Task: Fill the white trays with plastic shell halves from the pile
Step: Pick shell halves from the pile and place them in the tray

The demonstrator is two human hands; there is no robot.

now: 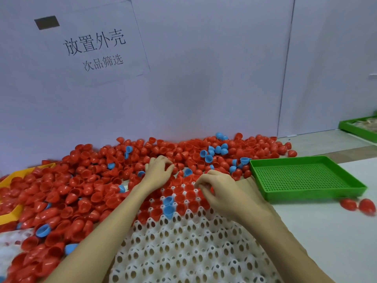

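head view: the left hand (158, 170) reaches into the pile of shell halves (85, 180), fingers curled; whether it has one cannot be told. just nearer than it, the right hand (214, 188) pinches its fingertips on something red over the white tray (183, 252), likely seating a shell. filled cups lie under that pinch; empty cups run toward the person.

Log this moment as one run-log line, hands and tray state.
left hand: in shell pile, grabbing | right hand: fingers pinched over white tray | tray: far rows filled, near cells bare | green tray: holds nothing
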